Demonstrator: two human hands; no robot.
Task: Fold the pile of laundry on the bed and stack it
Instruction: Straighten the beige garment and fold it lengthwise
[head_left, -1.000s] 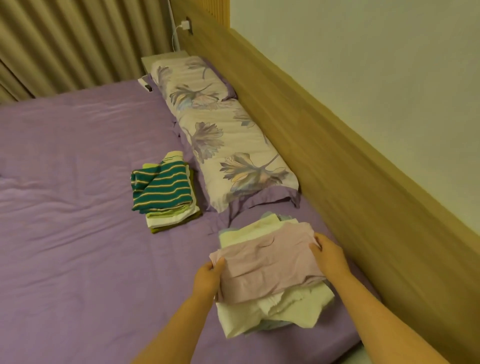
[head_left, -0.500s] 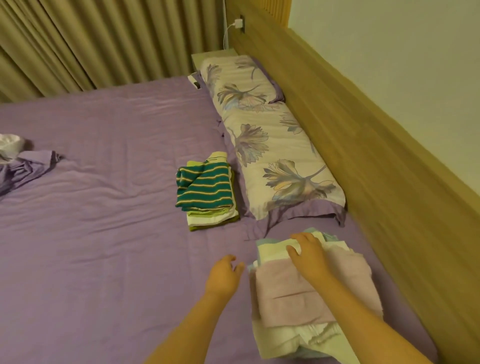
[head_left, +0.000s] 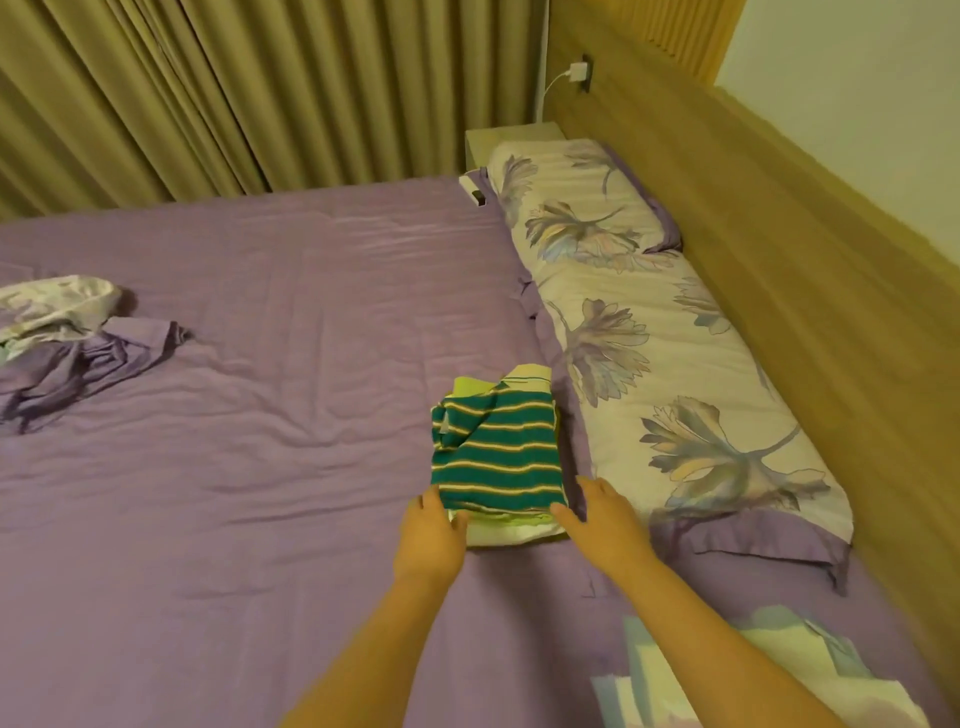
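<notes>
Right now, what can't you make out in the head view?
- Garments under the striped top: only edges show, count unclear.
- Left hand and right hand fingertips at the small stack: whether they grip it is unclear.
- Pale stack: blurred, cut by the bottom edge.
- Crumpled bedding: cut by the left edge.

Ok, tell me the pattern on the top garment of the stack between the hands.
Teal with thin yellow-white stripes, head view.
</notes>
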